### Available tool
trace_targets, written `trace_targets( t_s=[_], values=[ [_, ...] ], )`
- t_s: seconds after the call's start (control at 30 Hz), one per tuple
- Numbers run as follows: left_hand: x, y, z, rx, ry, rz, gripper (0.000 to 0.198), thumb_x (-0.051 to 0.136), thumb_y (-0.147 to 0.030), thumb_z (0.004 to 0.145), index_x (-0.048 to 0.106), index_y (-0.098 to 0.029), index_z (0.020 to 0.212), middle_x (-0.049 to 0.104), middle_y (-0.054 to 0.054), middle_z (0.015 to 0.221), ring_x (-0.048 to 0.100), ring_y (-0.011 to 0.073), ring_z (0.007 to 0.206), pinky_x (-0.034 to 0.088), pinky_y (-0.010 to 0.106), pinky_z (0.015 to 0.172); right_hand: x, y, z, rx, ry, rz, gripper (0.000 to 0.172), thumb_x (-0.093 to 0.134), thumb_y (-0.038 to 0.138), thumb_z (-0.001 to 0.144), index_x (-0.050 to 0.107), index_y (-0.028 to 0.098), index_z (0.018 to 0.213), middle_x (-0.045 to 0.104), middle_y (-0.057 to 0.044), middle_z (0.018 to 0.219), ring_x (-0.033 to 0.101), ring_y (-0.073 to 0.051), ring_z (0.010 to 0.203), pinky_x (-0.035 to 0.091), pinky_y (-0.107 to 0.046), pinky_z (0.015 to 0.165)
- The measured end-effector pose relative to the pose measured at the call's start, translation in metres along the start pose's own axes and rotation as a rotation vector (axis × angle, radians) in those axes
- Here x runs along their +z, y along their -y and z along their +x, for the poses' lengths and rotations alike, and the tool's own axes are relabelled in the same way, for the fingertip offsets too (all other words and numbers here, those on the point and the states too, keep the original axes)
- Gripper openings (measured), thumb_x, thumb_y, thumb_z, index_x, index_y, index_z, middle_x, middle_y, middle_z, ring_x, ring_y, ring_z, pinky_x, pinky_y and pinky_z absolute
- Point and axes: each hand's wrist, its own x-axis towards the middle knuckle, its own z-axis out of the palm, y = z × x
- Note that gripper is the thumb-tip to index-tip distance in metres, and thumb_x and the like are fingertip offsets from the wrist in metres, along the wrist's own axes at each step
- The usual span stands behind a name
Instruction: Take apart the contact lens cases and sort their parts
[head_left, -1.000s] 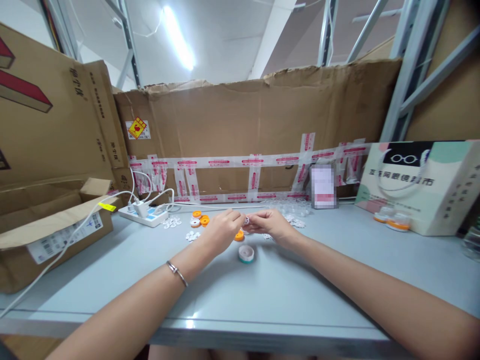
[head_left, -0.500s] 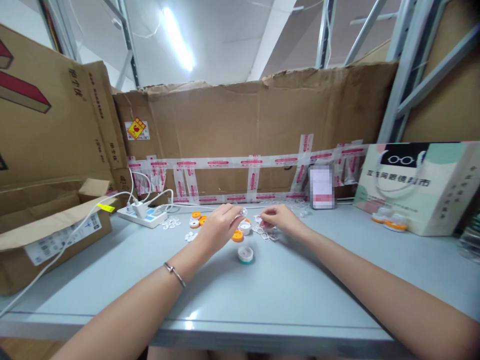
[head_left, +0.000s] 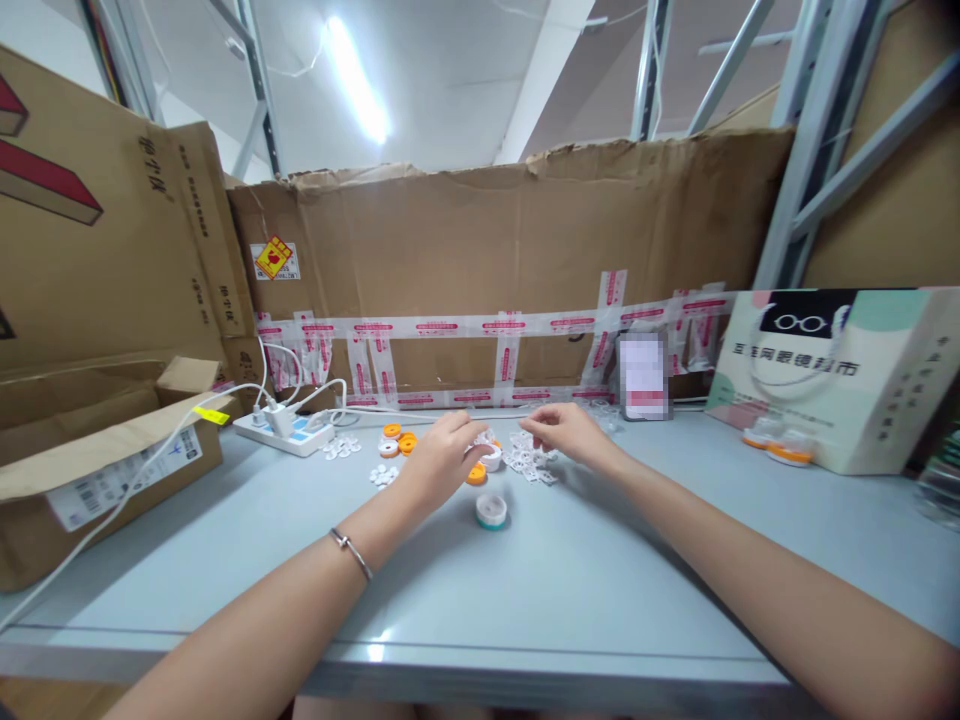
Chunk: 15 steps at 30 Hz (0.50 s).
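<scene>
My left hand point(head_left: 448, 452) is over the middle of the grey table, its fingers curled beside a white round part point(head_left: 491, 458) and an orange disc point(head_left: 476, 474). What those fingers hold, if anything, is too small to make out. Just above a pile of small white pieces point(head_left: 531, 458) is my right hand point(head_left: 561, 432), thumb and fingertips pinched together. A clear round container with a teal base point(head_left: 491, 511) stands nearer to me. Left of my left hand lie orange discs point(head_left: 407, 443), a white disc point(head_left: 388, 448) and small white bits point(head_left: 384, 475).
A power strip point(head_left: 285, 431) with white cables and an open cardboard box point(head_left: 112, 470) are at the left. A phone point(head_left: 643, 375) leans at the back, against a taped cardboard sheet point(head_left: 450, 250). At the right stand a paper bag point(head_left: 810, 380) and orange-based containers point(head_left: 789, 452).
My right hand has lifted slightly off the pile of white pieces, which shows more now. My left hand's fingers have dipped a little toward the white round part.
</scene>
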Motion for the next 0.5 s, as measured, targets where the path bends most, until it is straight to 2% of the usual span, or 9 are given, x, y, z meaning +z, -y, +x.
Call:
trace_targets(
  t_s=[0.1,0.17,0.27,0.4,0.5],
  values=[
    [0.002,-0.003,0.000,0.014,0.015,-0.007,0.014,0.051,-0.024,0.079,0.060,-0.017,0.089,0.054,0.002,0.071,0.049,0.0129,0.068,0.041,0.024,0.063,0.012,0.017,-0.011,-0.074,0.210,0.259,0.028,0.058,0.041,0.067,0.059,0.013,0.067,0.060,-0.002,0.058,0.055,-0.010,0.054,0.044,-0.023,0.056],
    [0.003,-0.004,-0.001,0.024,0.004,-0.011,0.015,0.051,-0.024,0.079,0.060,-0.018,0.089,0.053,0.001,0.068,0.049,0.0126,0.067,0.041,0.024,0.062,0.020,0.024,-0.016,-0.090,0.284,0.418,0.032,0.058,0.046,0.066,0.057,0.013,0.065,0.060,-0.001,0.061,0.056,-0.010,0.058,0.045,-0.024,0.061],
    [0.003,-0.003,-0.001,0.019,-0.017,-0.044,0.016,0.050,-0.024,0.080,0.058,-0.018,0.092,0.056,0.001,0.072,0.051,0.0120,0.068,0.042,0.024,0.064,0.025,0.028,-0.021,-0.073,0.310,0.542,0.033,0.060,0.046,0.065,0.057,0.013,0.067,0.060,0.000,0.062,0.056,-0.009,0.060,0.045,-0.024,0.064],
    [0.004,0.000,-0.001,0.002,-0.032,-0.106,0.028,0.051,-0.026,0.079,0.051,-0.018,0.106,0.060,0.002,0.078,0.055,0.0127,0.073,0.045,0.026,0.070,0.019,0.030,-0.020,-0.085,0.334,0.515,0.027,0.064,0.038,0.063,0.059,0.013,0.073,0.062,0.000,0.065,0.056,-0.009,0.063,0.044,-0.024,0.066],
    [0.004,0.002,-0.001,-0.050,-0.025,-0.113,0.045,0.056,-0.034,0.075,0.045,-0.015,0.114,0.061,0.005,0.086,0.056,0.0155,0.079,0.046,0.029,0.072,0.005,0.022,-0.010,-0.070,0.224,0.392,0.021,0.063,0.032,0.066,0.060,0.013,0.074,0.062,-0.001,0.065,0.057,-0.010,0.062,0.045,-0.024,0.065]
  ],
)
